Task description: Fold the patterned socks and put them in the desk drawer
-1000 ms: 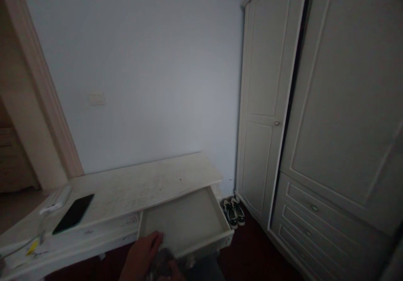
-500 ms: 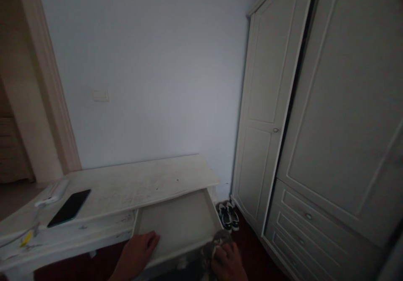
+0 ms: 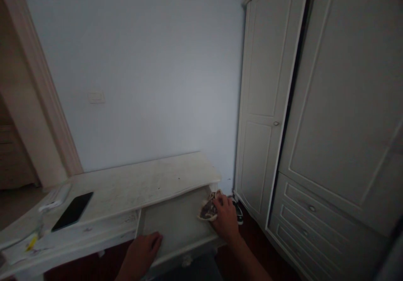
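A white desk (image 3: pixel 126 186) has its right drawer (image 3: pixel 173 222) pulled out. Over the drawer's right side, my right hand (image 3: pixel 225 218) pinches a crumpled brown and cream patterned cloth item (image 3: pixel 208 209), close to the drawer's inner right wall. My left hand (image 3: pixel 143 251) rests at the drawer's front left corner, fingers curled together over the edge, with nothing visible in them. The drawer's bottom shows bare and grey around the item.
On the desk's left lie a dark tablet (image 3: pixel 73 211), a white object (image 3: pixel 56 198) and something yellow (image 3: pixel 32 242). Black and white shoes (image 3: pixel 238 211) stand on the floor, partly behind my right hand. A wardrobe (image 3: pixel 258 105) rises at the right.
My right hand has moved up and forward, bringing the patterned item from in front of the drawer to over its right side. My left hand has barely moved.
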A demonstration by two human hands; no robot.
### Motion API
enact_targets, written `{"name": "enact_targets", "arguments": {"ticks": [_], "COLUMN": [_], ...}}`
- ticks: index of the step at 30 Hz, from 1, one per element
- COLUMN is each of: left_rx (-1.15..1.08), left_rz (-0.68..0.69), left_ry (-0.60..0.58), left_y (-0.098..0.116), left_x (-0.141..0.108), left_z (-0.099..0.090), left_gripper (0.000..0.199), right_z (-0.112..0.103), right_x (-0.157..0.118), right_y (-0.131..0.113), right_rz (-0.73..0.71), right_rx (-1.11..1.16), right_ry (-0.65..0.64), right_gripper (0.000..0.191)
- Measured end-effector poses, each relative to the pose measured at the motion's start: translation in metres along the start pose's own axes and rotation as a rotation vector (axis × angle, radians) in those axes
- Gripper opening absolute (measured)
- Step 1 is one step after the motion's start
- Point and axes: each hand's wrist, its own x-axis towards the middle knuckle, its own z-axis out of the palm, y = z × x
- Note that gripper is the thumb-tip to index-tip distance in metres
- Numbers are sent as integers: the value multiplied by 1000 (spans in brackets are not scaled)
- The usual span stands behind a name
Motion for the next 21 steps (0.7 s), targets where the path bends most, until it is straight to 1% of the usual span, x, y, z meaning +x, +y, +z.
{"name": "enact_targets", "arguments": {"ticks": [3,5,7,9,12,17,19,21], "left_rx": [6,25,41,47,39,62,58,52], "left_rz": [4,3,-1,-9,-13,-12,-11,-13], "left_ry": [6,1,-1,-10,-13,5,6,5], "left_y": [-1,0,4,7,8,6,5,4], "left_x": [2,1,0,-2,-3,-1,-1,-1], "left_z": [3,0,-5,-9,-11,-6,-5,-4], "left_gripper": [54,53,53,52,51,52,52,52], "right_z": [-8,-8,-6,-1,10,30,36,37], "right_x": [-7,-11,-6,7,37,77,87,91], "right_y": [6,6,7,10,15,16,17,22], "right_rz": [44,58,90,162,252,285,296,296], "right_rx": [-8,14,62,139,225,285,328,391], "right_ry": [-74,-117,-141,-144,-137,-95,-96,-116], "right_gripper": [52,55,60,55,46,48,47,44]}}
